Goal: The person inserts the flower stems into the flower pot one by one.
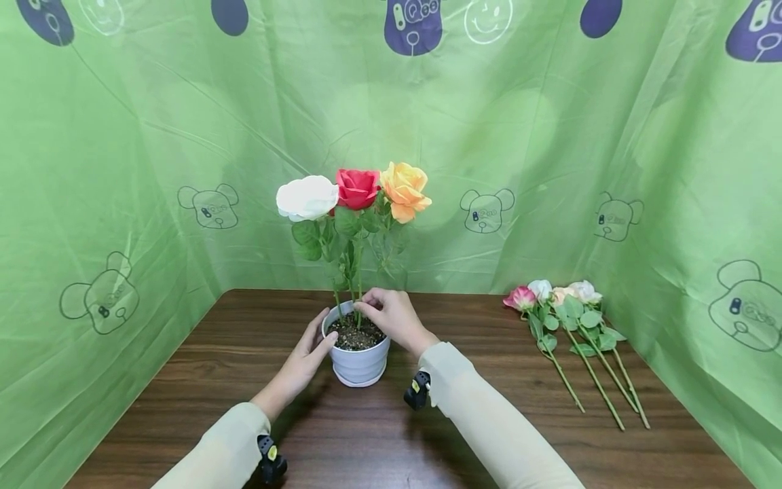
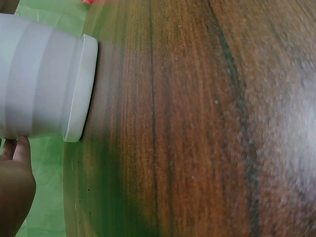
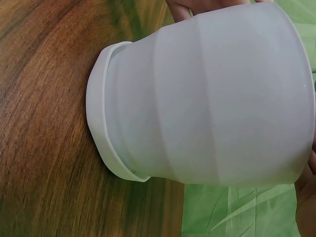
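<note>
A white ribbed flower pot (image 1: pixel 359 363) with a saucer (image 3: pixel 101 113) under it stands upright on the table, filled with dark soil (image 1: pixel 354 334). Rising from the soil are a white rose (image 1: pixel 307 197), a red rose (image 1: pixel 357 188) and an orange-yellow rose (image 1: pixel 406 191) on green stems. My left hand (image 1: pixel 305 354) holds the pot's left side, thumb at the front of the rim. Over the right rim, my right hand (image 1: pixel 394 316) pinches a rose stem (image 1: pixel 359 309) low down, just above the soil. Which bloom that stem bears I cannot tell.
On the right of the brown wooden table (image 1: pixel 201 407) lie several cut roses, among them a pink rose (image 1: pixel 520 298) and a white rose (image 1: pixel 584 292), their stems (image 1: pixel 595 384) pointing toward the front. Green printed cloth (image 1: pixel 489 136) encloses the back and both sides.
</note>
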The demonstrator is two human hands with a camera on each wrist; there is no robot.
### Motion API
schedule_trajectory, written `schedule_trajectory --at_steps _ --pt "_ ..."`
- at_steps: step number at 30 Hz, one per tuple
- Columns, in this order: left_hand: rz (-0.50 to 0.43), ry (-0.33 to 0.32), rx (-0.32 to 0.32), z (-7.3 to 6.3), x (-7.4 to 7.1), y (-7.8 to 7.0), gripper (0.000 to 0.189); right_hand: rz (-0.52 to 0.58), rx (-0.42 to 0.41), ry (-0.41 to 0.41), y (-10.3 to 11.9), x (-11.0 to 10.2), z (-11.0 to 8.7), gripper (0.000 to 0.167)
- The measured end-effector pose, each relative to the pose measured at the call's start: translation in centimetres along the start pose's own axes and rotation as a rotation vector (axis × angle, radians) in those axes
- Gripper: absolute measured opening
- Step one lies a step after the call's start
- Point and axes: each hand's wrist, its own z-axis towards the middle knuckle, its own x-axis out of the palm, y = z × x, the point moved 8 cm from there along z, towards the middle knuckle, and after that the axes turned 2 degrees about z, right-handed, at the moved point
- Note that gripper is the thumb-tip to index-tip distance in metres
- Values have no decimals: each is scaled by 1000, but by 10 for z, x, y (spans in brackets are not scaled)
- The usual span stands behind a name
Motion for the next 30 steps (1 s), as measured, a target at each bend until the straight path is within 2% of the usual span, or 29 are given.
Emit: schedule_trajectory --at_steps 12,30 --pt "6 -3 -14 0 -1 2 63 13 23 -7 -1 -1 -1 15" --pt "2 -3 -16 0 -1 1 62 54 69 -4 -2 -6 -3 27"
